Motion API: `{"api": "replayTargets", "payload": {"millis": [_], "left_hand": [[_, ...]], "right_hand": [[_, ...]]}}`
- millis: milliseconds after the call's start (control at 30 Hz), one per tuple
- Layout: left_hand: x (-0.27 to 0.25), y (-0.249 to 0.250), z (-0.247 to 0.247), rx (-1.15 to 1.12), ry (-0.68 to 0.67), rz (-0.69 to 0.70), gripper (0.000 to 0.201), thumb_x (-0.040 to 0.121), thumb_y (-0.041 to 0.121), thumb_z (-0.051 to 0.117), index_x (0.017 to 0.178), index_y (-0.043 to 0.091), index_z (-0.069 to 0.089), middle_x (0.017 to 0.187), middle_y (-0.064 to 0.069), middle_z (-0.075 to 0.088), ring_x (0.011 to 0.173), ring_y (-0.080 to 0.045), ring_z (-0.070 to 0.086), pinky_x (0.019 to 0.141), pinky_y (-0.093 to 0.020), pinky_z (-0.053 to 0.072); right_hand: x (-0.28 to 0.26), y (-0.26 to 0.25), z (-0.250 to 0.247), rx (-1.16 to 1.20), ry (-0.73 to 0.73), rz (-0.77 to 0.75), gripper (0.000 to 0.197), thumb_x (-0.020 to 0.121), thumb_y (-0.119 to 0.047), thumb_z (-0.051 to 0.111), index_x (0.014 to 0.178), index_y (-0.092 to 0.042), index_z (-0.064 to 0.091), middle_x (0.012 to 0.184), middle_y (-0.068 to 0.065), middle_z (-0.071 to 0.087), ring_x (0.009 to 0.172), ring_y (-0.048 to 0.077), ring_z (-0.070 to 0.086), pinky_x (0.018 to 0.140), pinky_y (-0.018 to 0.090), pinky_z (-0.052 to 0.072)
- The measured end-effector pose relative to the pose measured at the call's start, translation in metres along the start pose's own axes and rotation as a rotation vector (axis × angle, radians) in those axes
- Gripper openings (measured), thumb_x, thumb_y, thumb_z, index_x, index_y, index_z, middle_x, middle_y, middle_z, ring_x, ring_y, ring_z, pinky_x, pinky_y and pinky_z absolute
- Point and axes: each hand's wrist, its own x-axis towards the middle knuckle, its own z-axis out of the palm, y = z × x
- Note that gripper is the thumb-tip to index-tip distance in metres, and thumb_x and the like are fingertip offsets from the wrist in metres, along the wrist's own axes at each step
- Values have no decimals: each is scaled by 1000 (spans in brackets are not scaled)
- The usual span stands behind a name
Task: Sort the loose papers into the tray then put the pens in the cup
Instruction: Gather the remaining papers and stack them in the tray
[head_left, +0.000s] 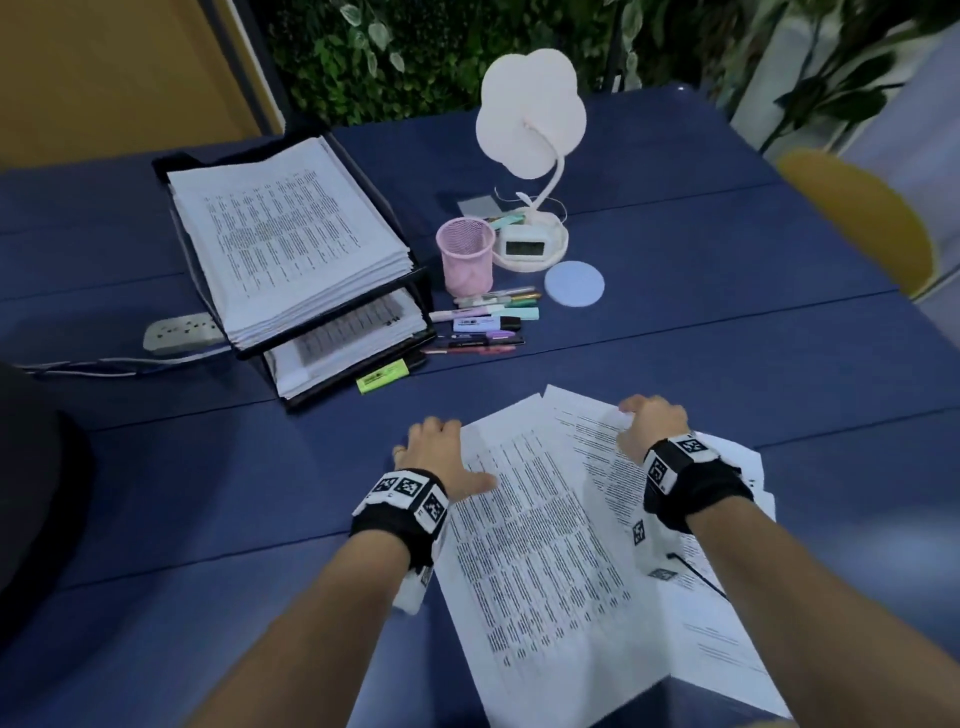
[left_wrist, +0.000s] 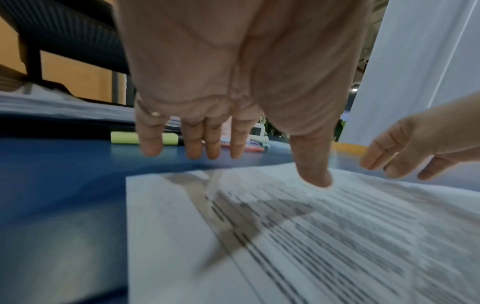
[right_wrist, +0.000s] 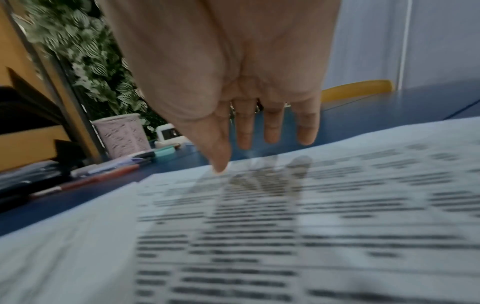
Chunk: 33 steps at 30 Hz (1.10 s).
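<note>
Several loose printed papers (head_left: 545, 535) lie fanned on the blue table near me. My left hand (head_left: 441, 452) hovers at their left edge, fingers straight over the bare table, thumb (left_wrist: 314, 170) over the top sheet (left_wrist: 311, 236). My right hand (head_left: 649, 421) hangs open just above the far end of the sheets (right_wrist: 311, 216), fingers (right_wrist: 272, 127) straight, holding nothing. A black two-tier tray (head_left: 332, 317) full of paper stands at the back left. The pink mesh cup (head_left: 466, 254) stands to its right, with several pens and highlighters (head_left: 483, 325) lying in front of it.
A white lamp (head_left: 530, 156) with a small clock (head_left: 522, 247) stands behind the cup, a round blue coaster (head_left: 574, 286) beside it. A yellow highlighter (head_left: 382, 375) lies by the tray's front. A power strip (head_left: 179, 332) sits left of the tray. A yellow chair (head_left: 857, 218) is at the right.
</note>
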Motion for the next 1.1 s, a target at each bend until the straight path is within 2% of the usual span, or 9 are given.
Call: {"api": "replayTargets", "payload": {"millis": [67,167,400,567,667,833,867,1000,1100], "left_hand": [[-1,6,7,36,-10,-32,101,65,66,70,144,18,29,143,-8,30,134,-29,27,105,-51,32],[2,12,7,88,-5,-66,107,61,69,72,142,16,27,141,-10,32,132,-31,29,104,-49,33],[10,18,6,139,-17,-150,119,49,79,71,138,11,30,138,-9,37,131,-28,33,102,-50,34],[13,15,7,46,33,-240,118,53,82,64,139,11,27,140,-10,32,132,-29,30,99,-53,37],[18,8,2,-22,74,-294,117,56,83,61,141,11,25,142,-11,30,133,-31,28,98,-55,38],[19,-3,-2,-91,37,-243,120,56,78,67,147,19,16,148,-11,23,136,-33,22,102,-58,33],[18,-6,-2,-126,29,-223,123,55,77,69,149,22,13,151,-10,18,139,-33,18,105,-59,31],[9,-12,-2,-190,18,-199,128,54,72,75,150,30,2,159,-5,-7,146,-29,-4,110,-64,16],[3,-16,-2,-101,-76,-167,130,54,67,78,150,34,-3,159,-6,-11,146,-29,-8,109,-69,10]], "right_hand": [[3,17,1,-90,-75,24,68,77,-35,69,137,-25,39,142,7,37,131,34,33,104,50,38],[3,31,0,-159,-84,-1,94,67,-58,72,143,-24,28,146,9,30,135,34,28,106,52,35],[1,41,-5,-277,-19,17,100,60,-77,63,136,-22,30,139,6,41,129,28,38,100,49,33],[1,37,0,-125,-77,36,82,66,-71,60,125,-20,33,121,5,57,111,30,55,94,46,39],[5,28,2,-20,-130,10,69,78,-55,61,126,-13,36,121,9,57,107,30,58,84,36,47],[19,11,-3,-5,-162,-89,5,89,-15,46,88,-12,50,109,11,60,91,28,55,78,30,45],[22,9,-3,21,-163,-83,6,90,-12,44,87,-11,50,109,12,59,91,28,54,77,30,43],[26,3,-1,132,-115,-30,27,93,-7,42,118,0,51,122,17,56,110,33,55,84,31,43],[28,-3,-2,226,-101,-31,27,94,-7,39,117,1,51,122,19,56,97,31,53,84,32,44]]}}
